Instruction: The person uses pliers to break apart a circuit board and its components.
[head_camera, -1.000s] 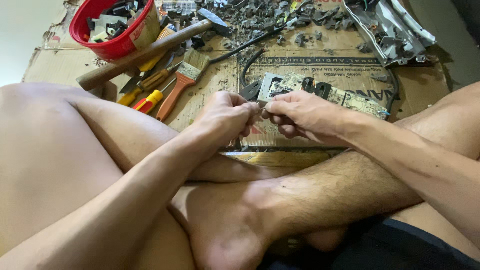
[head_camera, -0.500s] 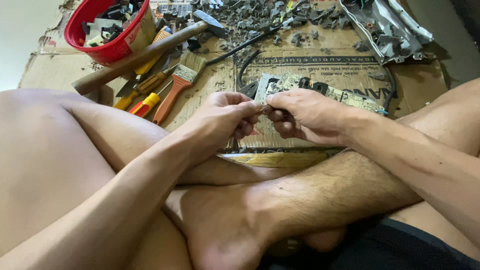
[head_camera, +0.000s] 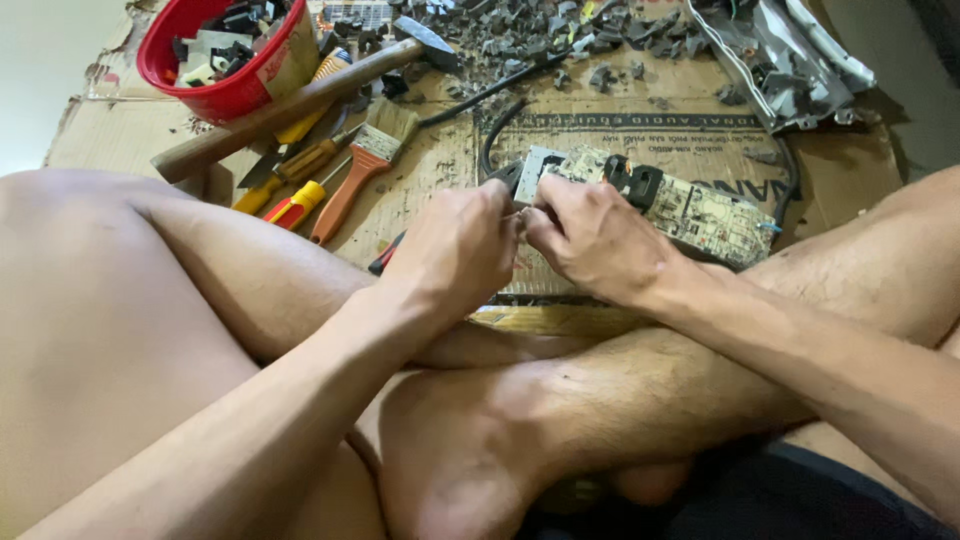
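A long green circuit board (head_camera: 700, 212) with black parts lies on the cardboard (head_camera: 430, 195) in front of my crossed legs. Both hands meet at its near left end. My right hand (head_camera: 595, 240) pinches the board's corner with thumb and fingers. My left hand (head_camera: 458, 250) is curled into a fist against the same corner. A thin red and black tool handle (head_camera: 385, 256) sticks out from under it and seems to be gripped. The tool's tip is hidden between my fingers.
A red bowl (head_camera: 190, 80) of parts stands far left. Beside it lie a wooden-handled hammer (head_camera: 290, 105), a paintbrush (head_camera: 365, 165) and yellow and red screwdrivers (head_camera: 290, 205). Grey scraps (head_camera: 530, 40) are piled at the back, with a metal casing (head_camera: 780, 60) far right and a black cable (head_camera: 490, 140).
Both hands stay together at the board's near end, with only small shifts of the fingers. My right hand has closed in slightly toward the left.
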